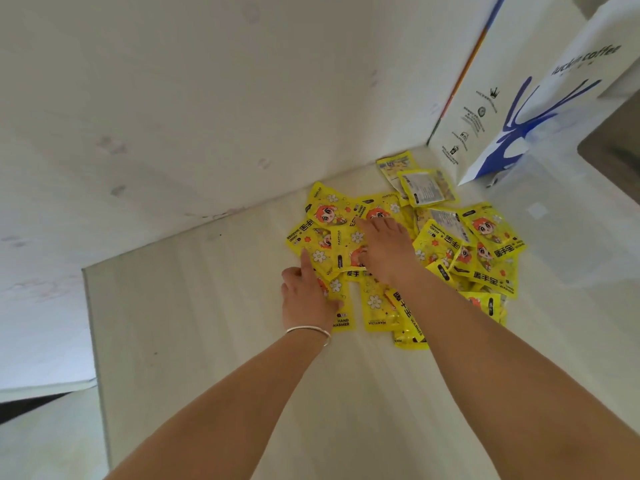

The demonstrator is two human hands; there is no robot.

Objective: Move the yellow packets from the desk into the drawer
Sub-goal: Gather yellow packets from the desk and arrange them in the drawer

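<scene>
- We see 2 bare forearms reach from the bottom edge across a pale wood-grain worktop (pixel 207 341) toward a heap of yellow packets (pixel 408 251) lying against the white wall (pixel 173 116).
- The packets overlap one another loosely; most lie face up, showing a red-haired cartoon figure, white flowers and the words "HAND WARMER".
- 2 packets (pixel 415 178) at the far end of the heap lie back side up, showing printed label panels, just beside a white and blue paper bag (pixel 519 133) marked "luckin coffee".
- The left hand (pixel 308 296) rests on the near-left edge of the heap, index finger stretched out flat on a packet, the other fingers loosely bent; we cannot tell whether the thumb has hold of anything.
- A thin silver bracelet (pixel 310 330) circles the left wrist.
- The right hand (pixel 384 247) lies palm down in the middle of the heap, fingers spread and fairly straight, pressing on the packets and gripping none that we can see.
- A pale floor (pixel 38 445) shows past the worktop's left edge; the drawer is out of our view.
</scene>
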